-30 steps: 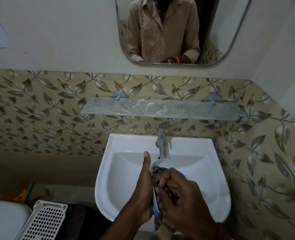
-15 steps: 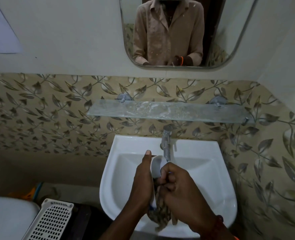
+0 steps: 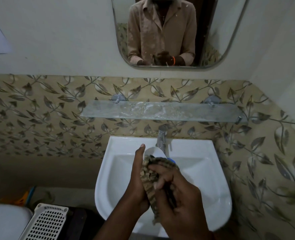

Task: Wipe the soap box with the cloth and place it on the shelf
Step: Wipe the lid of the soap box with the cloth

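Observation:
Over the white sink (image 3: pixel 124 170) my left hand (image 3: pixel 138 177) holds the soap box (image 3: pixel 154 152) on edge, thumb up along its left side. Only the box's white top end and a strip of blue rim show; the rest is hidden. My right hand (image 3: pixel 178 193) grips a brown patterned cloth (image 3: pixel 150 172) and presses it against the box's face. The cloth's tail hangs down between both hands. The glass shelf (image 3: pixel 160 110) is fixed to the leaf-patterned wall above the tap and carries nothing.
A chrome tap (image 3: pixel 161 137) stands right behind the soap box. A mirror (image 3: pixel 212 32) hangs above the shelf. At lower left are a white perforated basket (image 3: pixel 46 222) and a white toilet lid (image 3: pixel 3 220). The tiled wall closes in on the right.
My right hand has slid back down the box with the cloth, uncovering more of the white top end. The left hand keeps its hold.

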